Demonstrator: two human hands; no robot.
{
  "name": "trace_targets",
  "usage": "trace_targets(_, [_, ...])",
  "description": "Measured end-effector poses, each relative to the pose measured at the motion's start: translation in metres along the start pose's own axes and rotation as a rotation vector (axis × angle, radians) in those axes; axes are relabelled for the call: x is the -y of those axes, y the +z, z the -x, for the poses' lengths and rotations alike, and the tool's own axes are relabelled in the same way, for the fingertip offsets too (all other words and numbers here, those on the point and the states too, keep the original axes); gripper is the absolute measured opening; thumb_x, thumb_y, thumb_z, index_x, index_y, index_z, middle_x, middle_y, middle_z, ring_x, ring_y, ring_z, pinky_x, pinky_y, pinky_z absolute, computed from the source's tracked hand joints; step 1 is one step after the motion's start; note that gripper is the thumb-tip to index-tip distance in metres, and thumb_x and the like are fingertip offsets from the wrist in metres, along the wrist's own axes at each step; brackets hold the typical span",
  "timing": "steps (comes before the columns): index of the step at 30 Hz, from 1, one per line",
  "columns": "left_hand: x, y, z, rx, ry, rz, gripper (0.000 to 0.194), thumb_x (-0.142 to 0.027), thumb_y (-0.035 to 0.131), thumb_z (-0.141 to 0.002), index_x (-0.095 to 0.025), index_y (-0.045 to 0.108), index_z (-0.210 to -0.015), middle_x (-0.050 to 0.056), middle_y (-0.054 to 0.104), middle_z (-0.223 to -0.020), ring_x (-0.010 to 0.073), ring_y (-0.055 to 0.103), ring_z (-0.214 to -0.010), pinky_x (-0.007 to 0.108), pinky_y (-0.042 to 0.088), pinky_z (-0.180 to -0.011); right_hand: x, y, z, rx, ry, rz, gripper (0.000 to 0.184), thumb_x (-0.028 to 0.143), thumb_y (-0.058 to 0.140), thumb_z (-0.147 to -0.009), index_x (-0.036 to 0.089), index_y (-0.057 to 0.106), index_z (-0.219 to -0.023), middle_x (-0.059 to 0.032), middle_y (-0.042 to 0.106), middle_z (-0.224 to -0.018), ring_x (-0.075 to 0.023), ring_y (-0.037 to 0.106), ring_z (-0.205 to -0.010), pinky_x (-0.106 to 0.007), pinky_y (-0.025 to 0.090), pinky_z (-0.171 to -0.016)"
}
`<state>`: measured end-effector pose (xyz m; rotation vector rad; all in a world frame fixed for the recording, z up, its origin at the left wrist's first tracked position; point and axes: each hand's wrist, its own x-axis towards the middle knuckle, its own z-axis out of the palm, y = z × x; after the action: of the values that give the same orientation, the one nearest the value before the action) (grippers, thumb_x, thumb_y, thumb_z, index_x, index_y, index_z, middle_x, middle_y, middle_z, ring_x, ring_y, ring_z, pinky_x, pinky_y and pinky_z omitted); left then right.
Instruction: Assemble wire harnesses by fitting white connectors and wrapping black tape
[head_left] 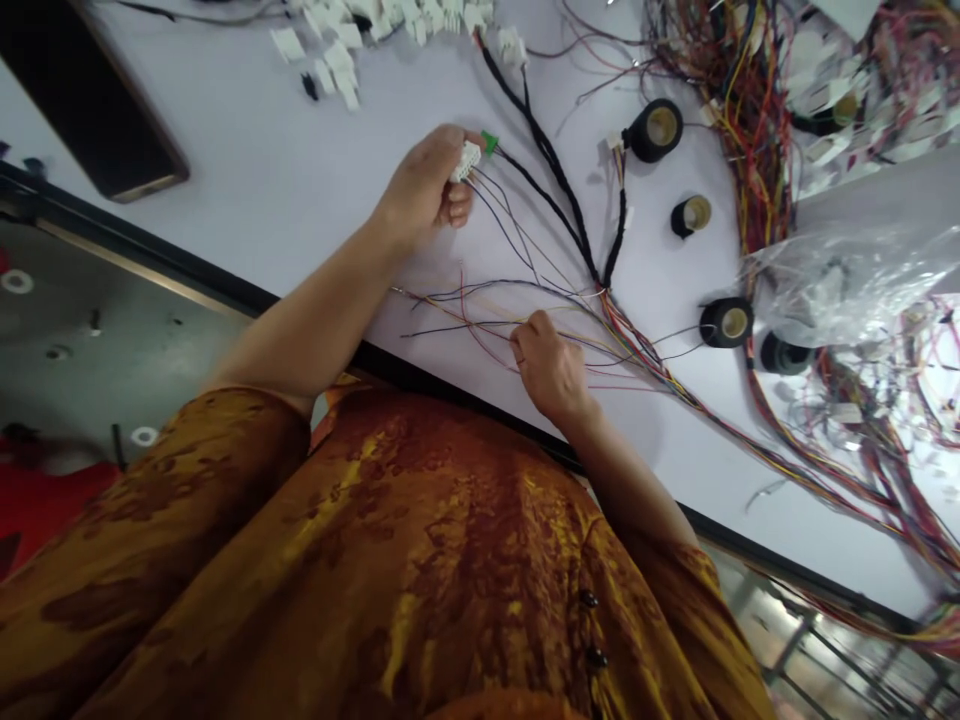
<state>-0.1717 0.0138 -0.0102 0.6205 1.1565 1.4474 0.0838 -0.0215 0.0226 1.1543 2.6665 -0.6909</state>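
Note:
My left hand (427,190) is closed around a white plastic connector (466,160), held above the white table (247,170). Thin wires run from the connector toward a multicoloured wire harness (637,350). A green connector (490,142) on a black-taped branch sits just beyond my left fingertips. My right hand (547,368) lies nearer my body, its fingers pinched on several loose thin wires (465,320) fanned out on the table. The wire ends under my right fingers are hidden.
Several black tape rolls (654,130) lie to the right. A pile of white connectors (360,30) sits at the far edge. Tangled wire bundles (757,110) and a clear plastic bag (847,280) fill the right side. A dark tray (90,100) lies at left.

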Motion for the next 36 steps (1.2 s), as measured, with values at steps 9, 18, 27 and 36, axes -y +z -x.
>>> trace_targets(9, [0.003,0.0,-0.004,-0.083,-0.041,0.048,0.026,-0.034,0.032,-0.108,-0.022,0.052,-0.096,-0.008,0.026,-0.048,0.0079,0.027,-0.044,0.023,0.026,-0.048,-0.003,-0.074,0.01,0.125,-0.205,-0.607,0.015,0.031,0.061,-0.09,0.019,0.063,-0.081,0.0026,0.055,-0.068,-0.0095,0.044,-0.061,-0.026,0.033,-0.059])
trace_targets(18, [0.007,0.0,-0.005,-0.057,0.022,0.13,0.023,-0.038,0.049,-0.101,-0.017,0.058,-0.095,-0.008,0.036,-0.052,0.0053,0.033,-0.04,0.019,0.028,-0.043,0.02,-0.119,-0.044,0.148,-0.226,-0.99,0.016,0.035,0.063,-0.087,0.019,0.062,-0.083,0.0055,0.045,-0.062,-0.0062,0.029,-0.051,-0.023,0.02,-0.047])
trace_targets(27, [0.003,-0.011,-0.001,0.113,-0.006,0.133,0.035,-0.05,0.066,-0.09,-0.021,0.062,-0.11,-0.006,0.045,-0.052,0.0095,0.048,-0.049,0.023,0.043,-0.051,0.056,-0.108,-0.094,0.732,-0.639,-0.619,0.014,0.023,0.066,-0.079,0.017,0.062,-0.068,0.0055,0.055,-0.062,-0.0065,0.045,-0.059,-0.022,0.035,-0.058])
trace_targets(36, [0.003,-0.013,-0.007,0.126,-0.031,0.152,0.035,-0.046,0.069,-0.087,-0.015,0.063,-0.103,0.001,0.065,-0.066,0.0104,0.058,-0.051,0.023,0.048,-0.052,0.032,-0.11,-0.133,0.436,-0.347,-1.022,0.022,0.039,0.058,-0.088,0.021,0.053,-0.076,0.0116,0.034,-0.049,-0.0051,0.021,-0.042,-0.021,0.019,-0.042])
